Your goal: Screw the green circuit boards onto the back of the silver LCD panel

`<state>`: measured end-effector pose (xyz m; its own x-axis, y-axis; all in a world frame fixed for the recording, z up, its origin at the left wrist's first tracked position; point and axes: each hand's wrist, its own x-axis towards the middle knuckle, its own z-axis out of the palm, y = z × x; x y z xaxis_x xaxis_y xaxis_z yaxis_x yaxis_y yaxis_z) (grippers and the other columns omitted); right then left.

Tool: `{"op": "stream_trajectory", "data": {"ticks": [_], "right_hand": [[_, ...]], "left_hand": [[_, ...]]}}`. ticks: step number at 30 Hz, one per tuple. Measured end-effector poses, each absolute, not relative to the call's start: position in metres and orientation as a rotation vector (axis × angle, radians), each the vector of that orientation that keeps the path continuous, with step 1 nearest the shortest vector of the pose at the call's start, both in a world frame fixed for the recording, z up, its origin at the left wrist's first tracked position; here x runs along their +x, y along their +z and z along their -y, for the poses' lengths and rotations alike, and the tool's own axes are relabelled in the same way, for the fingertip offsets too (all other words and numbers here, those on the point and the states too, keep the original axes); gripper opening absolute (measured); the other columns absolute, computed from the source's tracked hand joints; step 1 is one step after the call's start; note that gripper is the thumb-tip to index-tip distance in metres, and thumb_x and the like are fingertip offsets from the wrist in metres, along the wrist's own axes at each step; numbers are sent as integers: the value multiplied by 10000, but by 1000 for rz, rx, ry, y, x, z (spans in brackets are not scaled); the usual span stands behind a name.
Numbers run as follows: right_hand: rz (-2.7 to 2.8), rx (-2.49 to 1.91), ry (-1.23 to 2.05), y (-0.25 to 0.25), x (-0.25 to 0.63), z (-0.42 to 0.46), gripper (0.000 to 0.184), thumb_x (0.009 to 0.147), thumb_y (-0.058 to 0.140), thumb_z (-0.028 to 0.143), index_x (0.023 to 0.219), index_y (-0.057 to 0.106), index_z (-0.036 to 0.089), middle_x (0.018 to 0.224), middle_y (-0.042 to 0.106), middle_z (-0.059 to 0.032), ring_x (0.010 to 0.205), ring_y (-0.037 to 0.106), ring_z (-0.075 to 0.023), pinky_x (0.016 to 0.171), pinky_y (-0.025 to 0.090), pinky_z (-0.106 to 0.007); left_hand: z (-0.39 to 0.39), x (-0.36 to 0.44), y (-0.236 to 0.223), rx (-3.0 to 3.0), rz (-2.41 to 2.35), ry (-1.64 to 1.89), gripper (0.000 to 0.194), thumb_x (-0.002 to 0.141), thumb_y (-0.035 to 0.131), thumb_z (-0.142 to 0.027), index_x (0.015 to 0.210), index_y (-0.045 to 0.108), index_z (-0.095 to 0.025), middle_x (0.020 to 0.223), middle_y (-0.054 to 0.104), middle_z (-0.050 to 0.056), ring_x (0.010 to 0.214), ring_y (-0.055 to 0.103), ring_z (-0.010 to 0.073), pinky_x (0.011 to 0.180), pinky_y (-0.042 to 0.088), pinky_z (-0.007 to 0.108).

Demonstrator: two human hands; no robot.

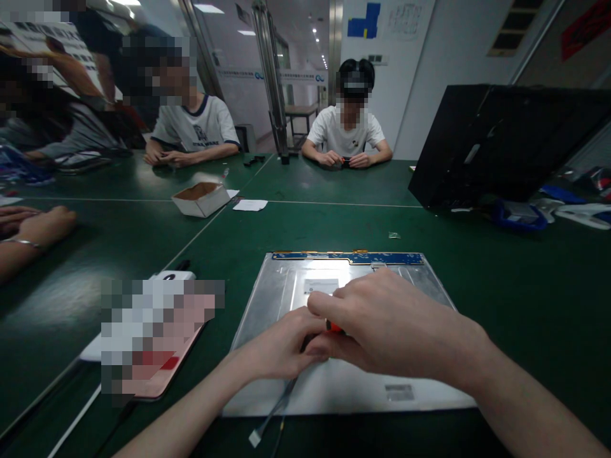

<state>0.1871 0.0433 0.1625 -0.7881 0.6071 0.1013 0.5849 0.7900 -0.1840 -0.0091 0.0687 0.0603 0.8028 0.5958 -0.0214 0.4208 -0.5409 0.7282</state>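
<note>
Through the head camera I had both hands in the lower middle of the frame, over a flat, rectangular silver metal panel (356, 397) that lay on a smooth green tabletop (534, 305). Its long blue circuit strip (329, 257) faced the far side; lying flat, I judged, the panel gave the hands steady support.

The right hand (394, 324) came in from the lower right, thumb and forefinger pinched around a small bright orange-red piece (334, 326), mostly hidden by the fingers. The left hand (289, 337) met it from the left, fingers curled in close, probably to steady the work; I couldn't tell whether it gripped anything.

A thin dark cable (281, 401) ran out below the left hand, its small white plug (254, 437) hanging loose-looking past the near edge, towards the bottom of the frame. A pink, flat, rounded slab (160, 385) lay at lower left, apart from the panel, which presumably left the hands room.
</note>
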Motion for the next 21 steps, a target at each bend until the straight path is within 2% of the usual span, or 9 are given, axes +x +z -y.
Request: {"op": "stream_trajectory", "data": {"ticks": [4,7,11,14,18,21], "right_hand": [[2825,-923,217,163,187,-43,73,922,467,271,927,474,199,706,600,19,532,444,-112,474,219,-263],[2851,-862,297,164,188,-42,136,853,535,257,946,462,190,748,609,11,542,442,-109,462,230,-253],[2846,-877,302,163,188,-43,162,908,528,336,980,490,195,740,621,15,566,479,-117,488,249,-257],[2807,-919,253,160,188,-44,139,949,474,340,931,500,205,686,600,30,537,460,-110,487,231,-259],[2807,-881,266,161,189,-45,74,895,507,262,909,480,195,702,595,27,529,434,-102,472,218,-255],[2827,-858,267,162,190,-45,129,865,550,283,928,485,191,725,608,17,546,440,-109,474,221,-257]], "left_hand": [[-69,-11,56,2213,-730,321,77,808,539,-170,867,587,-182,954,623,20,861,561,191,736,462,279],[-70,-11,53,2223,-717,302,50,810,534,-183,802,584,-186,869,619,5,874,561,199,737,457,270],[-70,-9,54,2254,-718,297,52,801,574,-217,792,593,-169,874,616,23,814,563,201,706,460,285],[-70,-9,56,2242,-737,314,32,805,560,-173,809,592,-172,893,617,17,815,563,185,723,460,285],[-70,-10,53,2231,-711,322,92,800,548,-116,854,597,-172,974,613,16,878,561,176,774,458,287],[-70,-10,53,2220,-709,286,52,824,568,-182,849,612,-167,935,614,23,862,563,187,743,464,287]]}}
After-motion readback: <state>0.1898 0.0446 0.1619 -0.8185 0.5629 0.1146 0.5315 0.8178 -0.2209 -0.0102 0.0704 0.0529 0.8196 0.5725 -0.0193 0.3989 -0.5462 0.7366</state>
